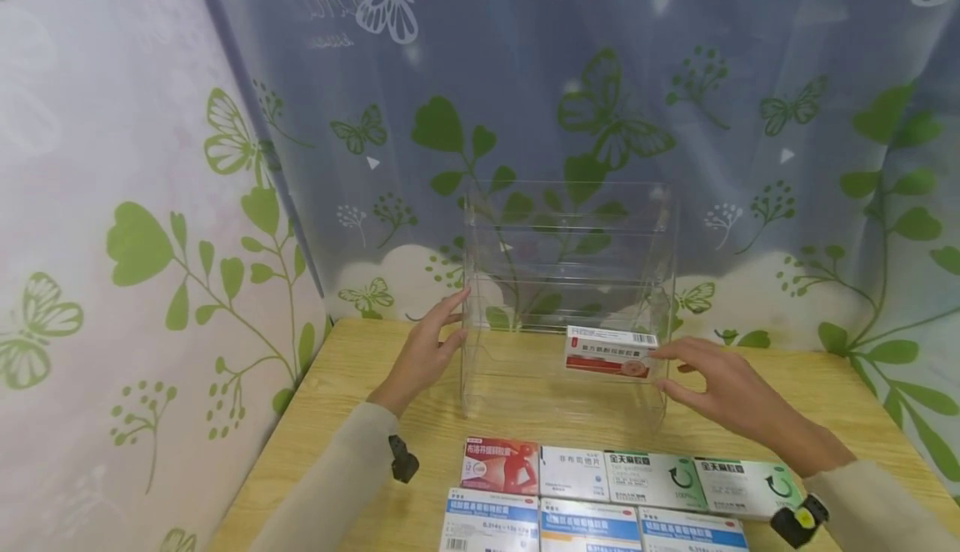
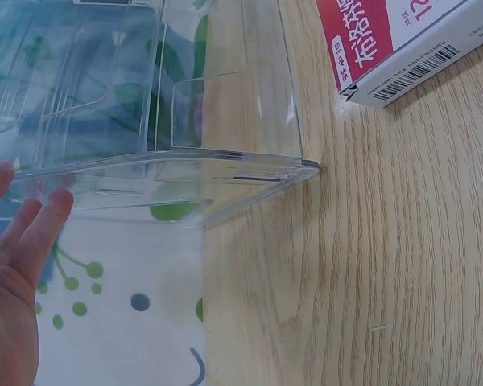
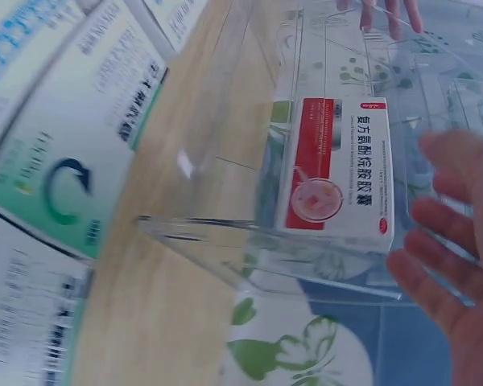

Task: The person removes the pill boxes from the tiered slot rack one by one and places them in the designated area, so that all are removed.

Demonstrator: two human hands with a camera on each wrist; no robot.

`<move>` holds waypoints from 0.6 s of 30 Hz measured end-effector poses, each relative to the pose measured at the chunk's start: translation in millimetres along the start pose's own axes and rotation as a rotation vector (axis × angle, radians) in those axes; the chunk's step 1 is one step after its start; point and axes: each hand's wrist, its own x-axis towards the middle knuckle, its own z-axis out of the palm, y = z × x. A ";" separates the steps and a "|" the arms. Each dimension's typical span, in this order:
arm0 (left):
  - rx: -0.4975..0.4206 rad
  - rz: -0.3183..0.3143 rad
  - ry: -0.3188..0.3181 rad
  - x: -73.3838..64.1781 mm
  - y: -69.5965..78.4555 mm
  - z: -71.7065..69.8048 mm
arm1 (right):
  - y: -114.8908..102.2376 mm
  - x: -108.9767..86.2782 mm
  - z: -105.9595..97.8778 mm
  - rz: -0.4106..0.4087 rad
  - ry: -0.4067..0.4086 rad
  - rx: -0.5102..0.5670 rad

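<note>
A clear plastic tiered rack (image 1: 570,277) stands on the wooden table. On its lower shelf lies a white and red medicine box (image 1: 609,353), its printed front facing out. My left hand (image 1: 426,350) is at the rack's left side panel, fingertips right at the edge and fingers fairly straight. In the left wrist view, the fingers (image 2: 40,229) show against the clear side. My right hand (image 1: 723,381) is at the rack's right side, close to the box's right end. Its fingers (image 3: 439,261) are loosely bent beside the panel, and the box shows uncovered in the right wrist view.
In front of the rack lie a red and white box (image 1: 499,465), a white box (image 1: 573,472), and two white and green boxes (image 1: 654,479). Nearer me is a row of blue and white boxes (image 1: 491,519). A patterned curtain (image 1: 525,77) hangs behind the table.
</note>
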 end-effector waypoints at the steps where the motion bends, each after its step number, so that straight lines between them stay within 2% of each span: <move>1: -0.002 -0.003 0.001 0.1 0.3 0.1 | -0.2 6.3 -0.8 0.012 -0.002 -0.029; 5: -0.007 -0.010 -0.001 0.2 0.5 0.1 | -2.0 25.2 -1.1 0.051 -0.065 -0.093; 9: -0.007 -0.009 -0.004 0.4 -0.1 0.3 | -3.4 33.5 3.8 0.094 -0.135 -0.122; 15: 0.000 -0.005 -0.008 0.2 -1.2 0.0 | -4.7 35.6 12.4 0.158 -0.146 -0.135; 18: -0.002 -0.007 -0.004 -0.2 -1.9 -0.5 | -5.1 37.9 15.7 0.134 -0.131 -0.146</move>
